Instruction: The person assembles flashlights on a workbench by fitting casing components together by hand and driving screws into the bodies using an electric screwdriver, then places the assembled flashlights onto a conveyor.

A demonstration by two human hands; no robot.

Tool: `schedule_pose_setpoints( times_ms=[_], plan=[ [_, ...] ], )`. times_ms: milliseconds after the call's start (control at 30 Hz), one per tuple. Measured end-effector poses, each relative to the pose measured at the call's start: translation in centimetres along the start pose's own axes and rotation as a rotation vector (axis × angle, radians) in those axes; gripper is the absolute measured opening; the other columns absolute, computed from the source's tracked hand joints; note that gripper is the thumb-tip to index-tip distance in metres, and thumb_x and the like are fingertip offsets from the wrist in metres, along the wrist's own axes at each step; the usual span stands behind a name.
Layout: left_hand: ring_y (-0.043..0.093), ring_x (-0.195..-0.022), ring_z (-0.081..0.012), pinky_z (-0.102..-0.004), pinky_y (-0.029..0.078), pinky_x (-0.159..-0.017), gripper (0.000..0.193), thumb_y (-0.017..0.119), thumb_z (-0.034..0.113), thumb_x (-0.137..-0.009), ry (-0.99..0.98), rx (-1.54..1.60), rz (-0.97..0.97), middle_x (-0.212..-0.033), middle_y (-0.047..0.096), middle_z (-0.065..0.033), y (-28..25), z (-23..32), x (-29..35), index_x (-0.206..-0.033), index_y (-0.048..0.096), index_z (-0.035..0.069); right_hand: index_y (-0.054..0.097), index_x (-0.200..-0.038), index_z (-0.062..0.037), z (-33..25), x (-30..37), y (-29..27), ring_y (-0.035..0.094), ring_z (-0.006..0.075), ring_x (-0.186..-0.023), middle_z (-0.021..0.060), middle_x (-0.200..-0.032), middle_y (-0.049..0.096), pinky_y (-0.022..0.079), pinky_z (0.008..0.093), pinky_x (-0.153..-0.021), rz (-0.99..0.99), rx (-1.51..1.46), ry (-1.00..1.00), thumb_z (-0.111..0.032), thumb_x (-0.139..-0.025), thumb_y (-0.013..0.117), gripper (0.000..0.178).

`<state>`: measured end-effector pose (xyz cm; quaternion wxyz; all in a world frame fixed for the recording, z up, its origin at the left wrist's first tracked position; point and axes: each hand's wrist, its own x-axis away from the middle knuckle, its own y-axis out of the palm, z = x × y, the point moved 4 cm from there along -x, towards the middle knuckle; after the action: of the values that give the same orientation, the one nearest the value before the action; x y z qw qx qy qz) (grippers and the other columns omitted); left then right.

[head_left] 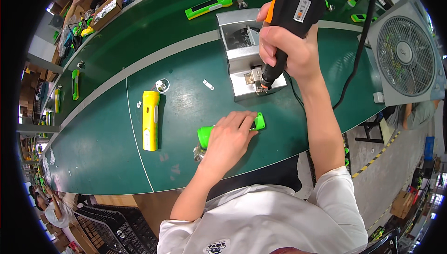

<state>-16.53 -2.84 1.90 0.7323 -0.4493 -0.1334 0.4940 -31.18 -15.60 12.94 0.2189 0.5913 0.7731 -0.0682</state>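
Right hand wrapped round black-and-orange power screwdriver, tip at silver metal box; left hand clasping bright-green plastic flashlight on green bench. Flashlight probably light, stiff, smooth; best held mid-barrel. Screwdriver likely heavier; suits full-fist hold.

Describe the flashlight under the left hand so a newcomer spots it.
Find the green worktable, then the left hand near its front edge. The bright green flashlight lies under that hand, both ends showing. Its colour separates it from the yellow flashlight farther left.
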Motion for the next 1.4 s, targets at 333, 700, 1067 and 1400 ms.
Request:
schedule_pose_setpoints(
  times_ms=[333,700,1067,1400],
  plan=[
    [0.067,-0.098,-0.0303,-0.0424,0.055,-0.083,0.036,0.080,0.012,-0.081,-0.042,0.045,-0.001,-0.108,0.070,-0.0091,0.3,0.0,-0.5,-0.114,0.068,0.002,0.048,-0.110,0.0031,0.5,5.5,-0.8,0.038,0.0110,-0.040,0.0045,-0.059,0.044,0.039,0.0276,-0.039,0.049,-0.121,-0.036,-0.003,-0.089,0.058,0.024],
    [0.067,-0.097,-0.0304,-0.0416,0.055,-0.082,0.036,0.080,0.011,-0.080,-0.045,0.063,0.013,-0.107,0.070,-0.0093,0.6,-0.1,-0.8,-0.113,0.068,0.002,0.046,-0.110,0.0017,1.8,7.0,-1.5,0.041,0.0107,-0.040,0.0040,-0.059,0.045,0.041,0.0276,-0.040,0.004,-0.157,-0.085,-0.003,-0.088,0.058,0.025],
    [0.067,-0.097,-0.0309,-0.0419,0.055,-0.083,0.035,0.081,0.011,-0.080,-0.051,0.091,0.000,-0.107,0.071,-0.0096,0.4,-0.2,-0.6,-0.112,0.068,0.001,0.047,-0.108,0.0000,3.6,8.2,-1.0,0.043,0.0122,-0.042,0.0041,-0.060,0.046,0.040,0.0285,-0.041,0.025,-0.138,0.020,-0.003,-0.086,0.064,0.027],
    [0.066,-0.077,-0.0381,-0.0457,0.052,-0.068,0.027,0.083,0.015,-0.083,-0.137,-0.017,0.022,-0.090,0.068,-0.0185,1.0,-0.5,0.1,-0.098,0.069,-0.002,0.065,-0.098,-0.0021,5.0,8.6,0.3,0.063,0.0119,-0.071,0.0050,-0.077,0.066,0.051,0.0287,-0.064,0.014,0.247,-0.123,-0.011,-0.074,0.077,0.029]
  ],
)
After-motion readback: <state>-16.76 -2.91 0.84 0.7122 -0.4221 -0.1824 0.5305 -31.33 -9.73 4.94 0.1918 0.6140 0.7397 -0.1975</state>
